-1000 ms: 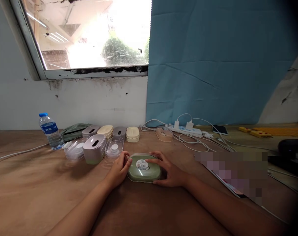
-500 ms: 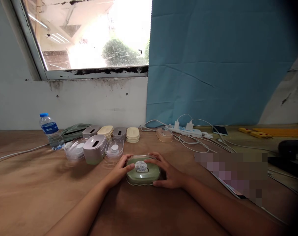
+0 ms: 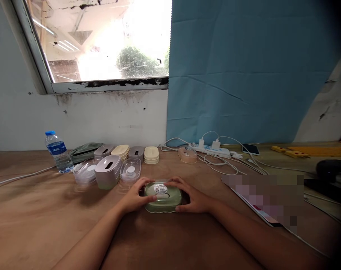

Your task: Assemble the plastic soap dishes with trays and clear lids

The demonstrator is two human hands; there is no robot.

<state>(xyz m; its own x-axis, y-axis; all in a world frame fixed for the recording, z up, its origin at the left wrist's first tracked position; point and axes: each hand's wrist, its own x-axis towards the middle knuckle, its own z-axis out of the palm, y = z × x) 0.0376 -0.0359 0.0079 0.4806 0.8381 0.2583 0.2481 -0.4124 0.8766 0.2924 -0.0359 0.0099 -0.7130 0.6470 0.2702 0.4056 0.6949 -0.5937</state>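
Holding one green box (image 3: 163, 204) between two hands (image 3: 134, 196) (image 3: 195, 198), one label (image 3: 160, 188) atop, one bottle (image 3: 58, 150).

A green box (image 3: 165, 204), a rounded oblong, sits at the near middle of the tabletop (image 3: 148, 240), between the left hand (image 3: 136, 197) and the right hand (image 3: 193, 197), which grip its two ends. Its long side runs left to right and its top faces up. A clear, glossy cover (image 3: 161, 210) encloses it, wavy along the near lower edge. Toward the far side of the top is a round white label (image 3: 160, 188) with dark print too small to read; just nearer lies a pale, elongated slot (image 3: 162, 196)
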